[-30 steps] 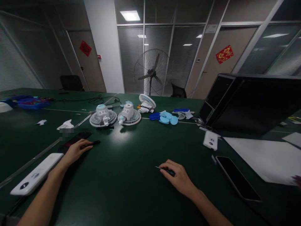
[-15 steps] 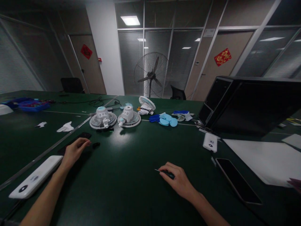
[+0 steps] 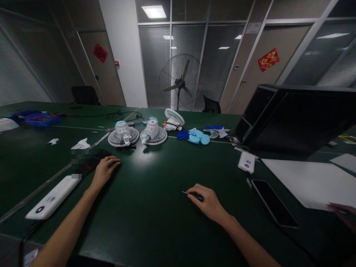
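My right hand (image 3: 207,202) is closed around a small screwdriver (image 3: 199,197) with a dark handle, its thin metal shaft pointing left above the green table. Further left, my left hand (image 3: 105,171) rests low on the table, thumb and fingers closed about a small black part (image 3: 112,162) that they mostly cover. Just beyond it, one white fan head (image 3: 123,138) lies grille down, with a second white fan head (image 3: 153,135) beside it. Behind these, a third small fan (image 3: 174,120) leans with its grille tilted up. Light-blue fan blades (image 3: 199,137) lie to their right.
A long white power bank (image 3: 52,197) and a dark flat object (image 3: 97,158) lie by my left arm. On the right are a small white power bank (image 3: 246,162), a phone (image 3: 274,203), white paper (image 3: 311,181) and a big black monitor (image 3: 294,124). Another person's hand (image 3: 342,209) shows at the right edge.
My left hand has moved right and down onto the small black part, which lay just beside it before. My right hand still holds the screwdriver in nearly the same place. The view has shifted slightly.
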`<state>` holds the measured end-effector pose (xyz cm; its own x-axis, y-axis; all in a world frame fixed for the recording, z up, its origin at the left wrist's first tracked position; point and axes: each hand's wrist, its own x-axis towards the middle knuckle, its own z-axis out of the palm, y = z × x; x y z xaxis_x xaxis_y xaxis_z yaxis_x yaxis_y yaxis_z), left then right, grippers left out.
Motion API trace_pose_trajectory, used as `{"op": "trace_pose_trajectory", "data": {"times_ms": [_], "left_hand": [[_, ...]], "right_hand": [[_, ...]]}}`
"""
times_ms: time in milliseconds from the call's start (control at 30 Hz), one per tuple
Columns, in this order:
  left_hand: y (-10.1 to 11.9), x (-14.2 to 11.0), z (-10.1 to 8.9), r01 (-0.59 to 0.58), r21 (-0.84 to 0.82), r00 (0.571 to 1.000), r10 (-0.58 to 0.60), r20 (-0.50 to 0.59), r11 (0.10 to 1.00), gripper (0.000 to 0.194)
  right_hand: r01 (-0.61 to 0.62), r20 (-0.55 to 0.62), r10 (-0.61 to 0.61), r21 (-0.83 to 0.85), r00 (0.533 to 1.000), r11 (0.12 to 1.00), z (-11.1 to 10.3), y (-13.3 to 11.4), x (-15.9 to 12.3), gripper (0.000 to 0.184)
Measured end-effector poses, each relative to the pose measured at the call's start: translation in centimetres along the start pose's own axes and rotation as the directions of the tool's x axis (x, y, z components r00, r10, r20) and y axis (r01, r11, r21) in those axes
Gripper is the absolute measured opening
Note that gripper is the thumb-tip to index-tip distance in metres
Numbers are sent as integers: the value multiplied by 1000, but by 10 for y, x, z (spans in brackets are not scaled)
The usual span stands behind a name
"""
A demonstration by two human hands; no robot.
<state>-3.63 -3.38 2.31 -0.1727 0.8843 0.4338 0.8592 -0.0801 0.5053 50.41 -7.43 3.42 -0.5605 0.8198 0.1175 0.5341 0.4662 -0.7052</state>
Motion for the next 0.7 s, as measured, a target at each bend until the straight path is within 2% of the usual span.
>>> {"op": "trace_pose_trajectory", "data": {"times_ms": [133, 333, 700], "left_hand": [[3, -1, -1, 49, -51, 997, -46, 69, 997, 77], [-2, -4, -3, 124, -96, 991, -117, 72, 988, 77], [-18, -14, -9, 261, -100, 964, -253, 85, 960, 60]], "right_hand": [[15, 6, -15, 9, 1000, 1000, 3, 5, -1, 26], [44, -7, -44, 14, 999, 999, 6, 9, -3, 26], [59, -62, -61, -32, 996, 998, 11, 8, -8, 25]]}}
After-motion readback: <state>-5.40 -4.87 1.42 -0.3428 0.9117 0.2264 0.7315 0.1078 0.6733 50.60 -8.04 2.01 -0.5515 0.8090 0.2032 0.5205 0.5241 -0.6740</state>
